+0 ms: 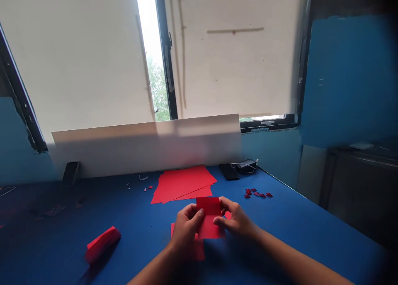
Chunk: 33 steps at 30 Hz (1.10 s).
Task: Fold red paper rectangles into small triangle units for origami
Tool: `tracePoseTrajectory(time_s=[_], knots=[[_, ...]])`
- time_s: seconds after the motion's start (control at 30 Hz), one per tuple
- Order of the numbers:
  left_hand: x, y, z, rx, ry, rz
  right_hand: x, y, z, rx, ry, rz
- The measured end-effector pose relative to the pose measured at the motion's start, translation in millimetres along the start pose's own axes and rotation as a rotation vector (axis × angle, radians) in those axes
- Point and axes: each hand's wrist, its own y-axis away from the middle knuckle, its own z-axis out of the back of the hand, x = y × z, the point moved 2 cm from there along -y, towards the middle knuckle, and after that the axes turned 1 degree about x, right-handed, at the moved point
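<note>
My left hand (186, 227) and my right hand (234, 218) hold a folded piece of red paper (209, 218) upright between them, pinching it at both sides near the middle of the blue table (295, 235). Its top edge looks doubled over. Another red sheet (198, 249) lies flat beneath my hands, partly hidden by my left hand and wrist. A folded red paper piece (102, 244) rests on its own to the left, and a loose pile of red paper sheets (183, 184) lies ahead of my hands.
Several small red paper scraps (256, 193) lie to the right. Along the back stand a white board (143, 150), a black phone (228, 171), a charger with a cable (245, 166) and another phone (70, 174). A window (158, 86) with a pale blind is behind.
</note>
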Motion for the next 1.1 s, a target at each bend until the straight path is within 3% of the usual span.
tracePoseTrajectory(time_s=[0.17, 0.43, 0.7, 0.9, 1.1], knots=[[3.8, -1.3, 1.4, -0.102, 0.101, 0.019, -5.3, 2.3, -4.3, -0.012, -0.088, -0.07], [3.8, -1.0, 4.0, -0.072, -0.038, -0.084, -4.4, -1.2, -3.7, -0.058, -0.043, -0.141], [9.2, -1.6, 4.8, -0.016, -0.252, -0.108, -12.9, -0.3, -5.7, -0.02, -0.182, -0.255], [7.0, -1.6, 5.5, -0.014, -0.41, -0.126, -12.4, -1.8, -0.7, -0.084, -0.098, -0.241], [-2.0, -1.0, 5.2, -0.097, -0.589, -0.217, 1.2, -1.1, 5.4, -0.081, 0.177, -0.073]])
